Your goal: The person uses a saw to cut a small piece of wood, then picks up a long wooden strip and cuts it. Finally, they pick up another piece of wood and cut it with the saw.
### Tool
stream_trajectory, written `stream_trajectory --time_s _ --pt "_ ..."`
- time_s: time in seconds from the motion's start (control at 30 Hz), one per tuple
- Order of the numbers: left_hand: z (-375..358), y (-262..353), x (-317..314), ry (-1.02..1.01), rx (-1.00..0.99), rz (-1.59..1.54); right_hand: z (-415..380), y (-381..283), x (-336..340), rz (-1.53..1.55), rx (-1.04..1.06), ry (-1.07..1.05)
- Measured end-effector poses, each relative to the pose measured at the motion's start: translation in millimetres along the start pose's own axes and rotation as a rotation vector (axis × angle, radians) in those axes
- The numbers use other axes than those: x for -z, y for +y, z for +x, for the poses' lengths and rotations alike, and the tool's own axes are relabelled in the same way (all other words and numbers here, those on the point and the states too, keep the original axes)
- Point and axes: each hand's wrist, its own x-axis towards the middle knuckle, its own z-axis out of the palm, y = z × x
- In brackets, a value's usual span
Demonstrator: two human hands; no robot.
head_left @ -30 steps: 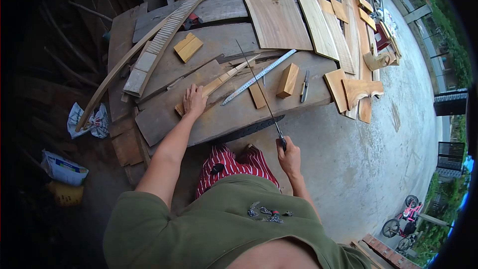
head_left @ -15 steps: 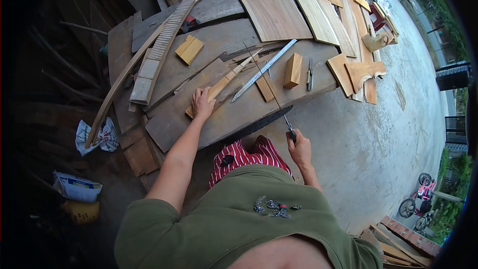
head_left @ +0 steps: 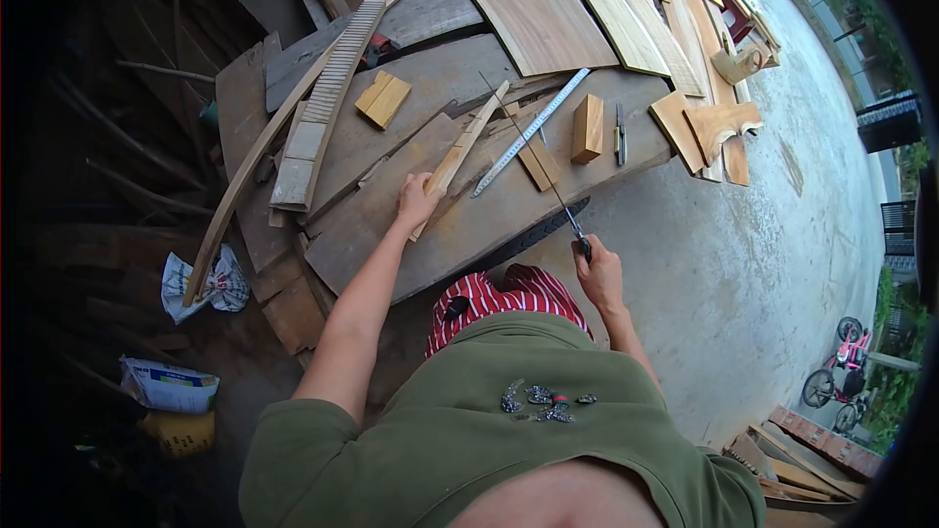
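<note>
My left hand is closed around the lower part of a narrow wooden strip, which slants over the worn wooden tabletop. In my right hand, off the table's front edge, is the black handle of a saw. Its thin blade, seen nearly edge-on, reaches up and left over the table, and its far end overlaps the strip's upper part in this view. A small flat wood piece lies partly behind the blade. Between strip and block lies a white marked ruler.
Right of the ruler are a wood block and pens. A yellowish block and a long ridged piece lie to the left. Wide boards cover the back. A tyre shows below the front edge.
My left hand has turned the wooden strip to a steeper angle, and its fingers are now wrapped round it. The saw stays in my right hand. The whole view has shifted slightly.
</note>
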Motion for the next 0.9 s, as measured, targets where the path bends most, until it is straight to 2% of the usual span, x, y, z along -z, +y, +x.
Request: stream_trajectory --time_s 0.07,0.13,0.23,0.33,0.43,0.67,0.9 --pt "-2.6 4.4 1.4 -0.014 0.01 -0.023 -1.4 -1.8 0.7 0.0 0.01 0.009" --pt "-2.7 7.1 1.3 0.137 -0.105 0.114 -1.9 -5.0 0.5 -0.007 0.01 0.012" --pt "-7.8 26.4 16.3 0.183 -0.128 0.231 -2.3 -6.3 -0.8 -0.018 0.006 0.01" --pt "-11.2 34.1 22.6 0.172 -0.058 0.352 -2.3 -8.7 1.8 0.007 0.011 0.013" --pt "-6.3 13.0 16.6 0.108 -0.062 0.414 -1.7 -12.0 1.3 -0.021 0.011 0.014" --pt "-10.7 2.0 13.1 0.12 -0.05 0.349 -8.3 -13.5 5.6 0.014 0.012 0.038" --pt "-9.2 -0.2 12.3 0.116 -0.017 0.283 -9.8 -10.6 6.3 -0.07 -0.012 -0.027"
